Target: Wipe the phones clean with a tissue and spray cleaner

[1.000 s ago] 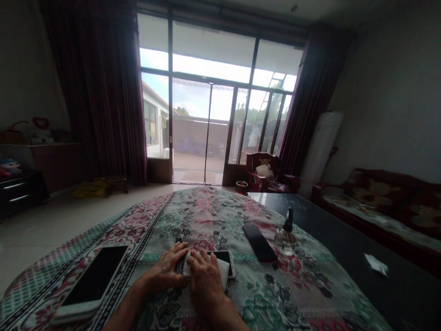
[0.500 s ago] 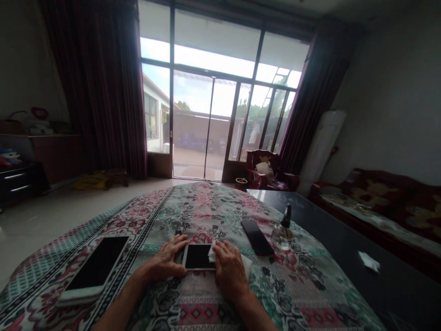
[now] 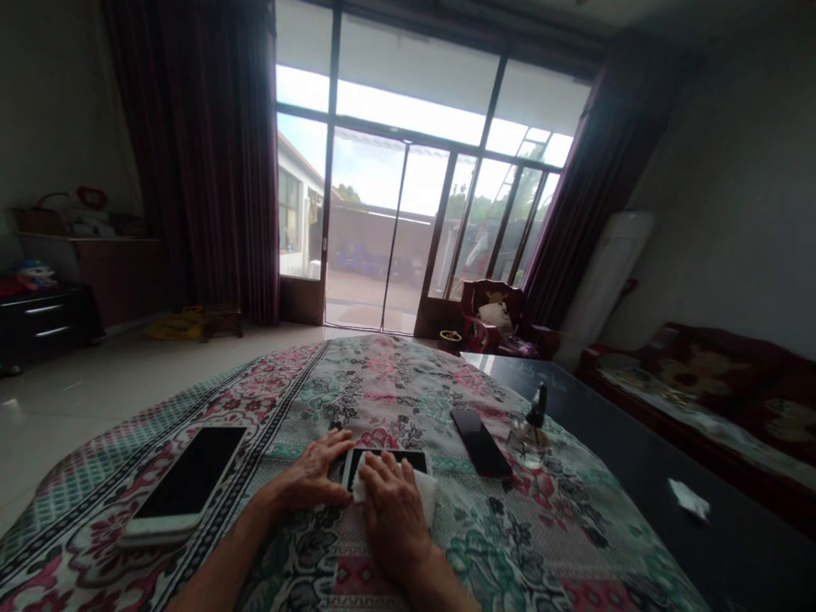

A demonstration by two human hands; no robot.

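Observation:
A white-framed smartphone (image 3: 411, 460) with a dark screen lies crosswise on the patterned tablecloth in front of me. My left hand (image 3: 316, 471) holds it at the left end, fingers by the upper corner and thumb by the lower one. Under my right hand (image 3: 393, 508) is a white tissue (image 3: 427, 491), pressed flat against the screen. The hand and tissue hide the lower middle of the phone. Right of it lies a black phone (image 3: 479, 442), next to a clear bottle (image 3: 529, 442) with a black top. A larger white-edged phone or tablet (image 3: 191, 472) lies to the left.
The tablecloth (image 3: 357, 391) covers the table where the phones lie. A dark tabletop (image 3: 612, 450) adjoins on the right, with a crumpled white tissue (image 3: 689, 498) on it. Beyond stand a wooden armchair (image 3: 472, 310), a sofa (image 3: 701, 374) and glass doors (image 3: 382, 238).
My right hand has slid left across the phone with the tissue, uncovering the phone's right end. My left hand stays at the left end. The camera view has shifted slightly.

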